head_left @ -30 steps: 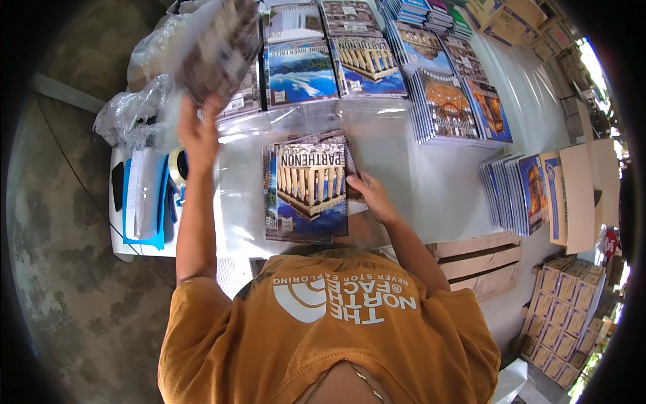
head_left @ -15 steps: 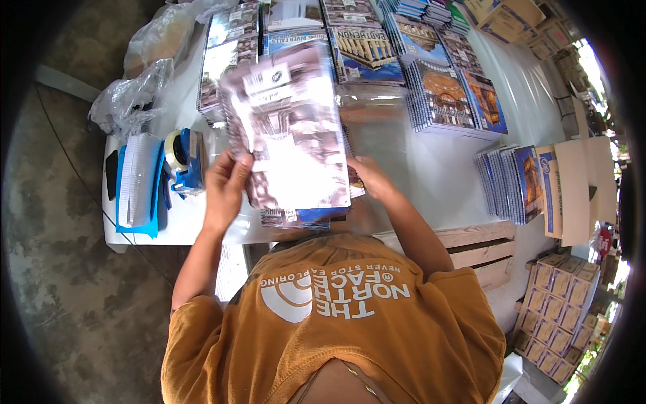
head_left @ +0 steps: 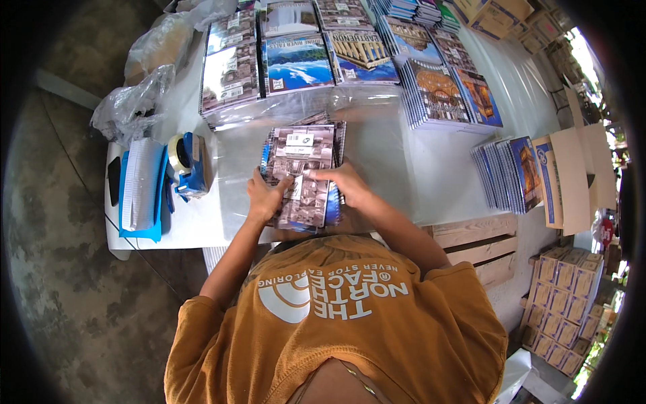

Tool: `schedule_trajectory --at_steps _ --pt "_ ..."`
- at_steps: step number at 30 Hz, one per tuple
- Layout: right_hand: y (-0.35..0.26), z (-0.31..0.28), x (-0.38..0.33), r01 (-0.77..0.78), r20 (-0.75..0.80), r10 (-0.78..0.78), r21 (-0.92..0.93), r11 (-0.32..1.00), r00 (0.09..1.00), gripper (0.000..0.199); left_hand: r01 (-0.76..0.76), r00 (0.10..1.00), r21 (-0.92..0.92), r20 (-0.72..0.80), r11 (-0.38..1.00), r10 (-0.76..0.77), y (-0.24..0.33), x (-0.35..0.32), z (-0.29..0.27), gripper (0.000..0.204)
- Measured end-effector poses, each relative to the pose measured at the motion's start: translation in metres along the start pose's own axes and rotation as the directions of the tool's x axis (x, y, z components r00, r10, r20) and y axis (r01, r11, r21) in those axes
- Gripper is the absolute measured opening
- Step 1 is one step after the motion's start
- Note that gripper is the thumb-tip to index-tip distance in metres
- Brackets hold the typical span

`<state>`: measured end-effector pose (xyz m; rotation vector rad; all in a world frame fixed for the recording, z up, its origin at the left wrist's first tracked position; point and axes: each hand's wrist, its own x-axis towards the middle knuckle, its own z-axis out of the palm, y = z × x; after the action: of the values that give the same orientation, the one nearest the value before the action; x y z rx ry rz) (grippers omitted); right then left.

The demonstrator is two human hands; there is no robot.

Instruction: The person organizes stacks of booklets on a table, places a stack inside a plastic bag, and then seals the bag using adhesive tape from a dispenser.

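Note:
A stack of spiral notebooks [head_left: 303, 161] sits at the table's near edge, right in front of me. Its top notebook shows a brownish-grey photo cover with a white label; coil bindings and blue covers poke out unevenly along the sides. My left hand [head_left: 268, 195] is closed round the stack's left edge, thumb on the top cover. From the right, my right hand [head_left: 346, 183] grips the opposite edge, its thumb also lying over the cover. The fingers under and beside the stack are partly hidden.
Rows of spiral notebooks [head_left: 296, 60] fill the table's far side. At left are a tape dispenser [head_left: 192, 165], a white-and-blue bundle [head_left: 140, 188] and crumpled plastic [head_left: 134, 101]. More notebooks [head_left: 505, 175] stand by an opened carton [head_left: 572, 175] at right. Below is a wooden crate [head_left: 474, 246].
The brownish-grey notebook, held up and tilted before, has come down onto the stack. Both hands now hold the stack's sides, the left having moved down and right.

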<state>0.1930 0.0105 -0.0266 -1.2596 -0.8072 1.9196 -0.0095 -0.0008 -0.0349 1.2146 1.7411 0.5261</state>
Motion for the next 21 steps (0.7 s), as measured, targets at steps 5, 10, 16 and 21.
schedule_trajectory --at_steps 5,10,16,21 --pt "-0.002 0.014 -0.034 0.400 0.065 -0.399 0.007 0.917 0.914 0.081 -0.202 0.964 -0.522 0.046 0.829 0.263 0.003 0.000 -0.041 0.100" --pt "-0.013 -0.006 -0.059 0.568 0.172 -0.548 -0.099 0.817 0.818 0.100 -0.340 0.876 -0.599 0.079 0.725 0.476 0.017 -0.033 -0.059 0.120" --pt "0.010 -0.022 -0.028 0.762 0.024 -0.791 -0.288 0.580 0.611 0.101 -0.474 0.824 -0.603 -0.046 0.642 0.565 0.033 -0.021 -0.004 0.118" --pt "-0.001 -0.031 -0.023 0.822 -0.016 -0.827 -0.093 0.561 0.562 0.104 -0.610 0.754 -0.546 -0.179 0.574 0.632 0.018 -0.008 -0.006 0.129"
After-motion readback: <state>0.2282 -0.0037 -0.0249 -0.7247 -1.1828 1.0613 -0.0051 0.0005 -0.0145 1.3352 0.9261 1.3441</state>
